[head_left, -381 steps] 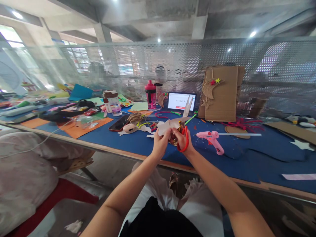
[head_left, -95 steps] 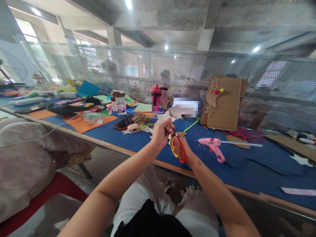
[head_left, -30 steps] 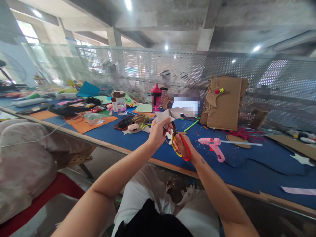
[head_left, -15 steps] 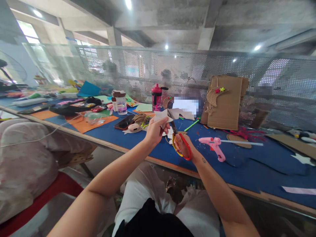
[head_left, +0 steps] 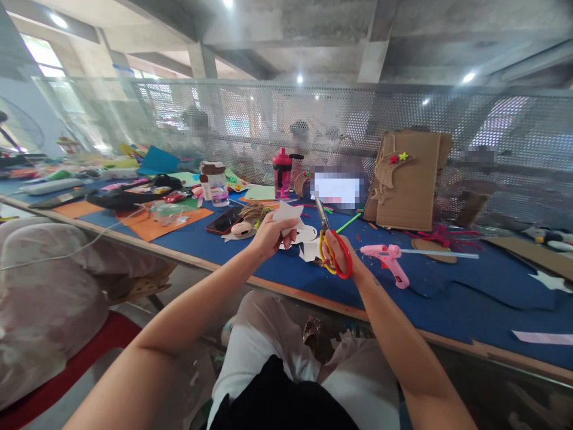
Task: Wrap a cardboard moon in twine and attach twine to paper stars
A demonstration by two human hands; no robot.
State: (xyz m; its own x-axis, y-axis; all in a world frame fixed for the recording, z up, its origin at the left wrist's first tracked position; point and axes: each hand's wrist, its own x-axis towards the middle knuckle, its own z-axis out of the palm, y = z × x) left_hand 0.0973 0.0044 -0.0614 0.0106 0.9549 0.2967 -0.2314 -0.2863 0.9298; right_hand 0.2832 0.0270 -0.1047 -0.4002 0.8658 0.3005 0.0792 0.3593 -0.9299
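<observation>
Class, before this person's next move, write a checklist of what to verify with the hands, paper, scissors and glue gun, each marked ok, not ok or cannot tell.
1. Left hand has hold of the white paper: ok.
2. Right hand holds the scissors by the red and yellow handles: ok.
3. Scissor blades apart from the held paper: ok, a gap shows between them.
4. Blades fully shut: cannot tell.
5. Table beneath the hands free of scraps: not ok, white scraps lie there.
6. Glue gun aimed away from the right hand: not ok, its nozzle points that way.
</observation>
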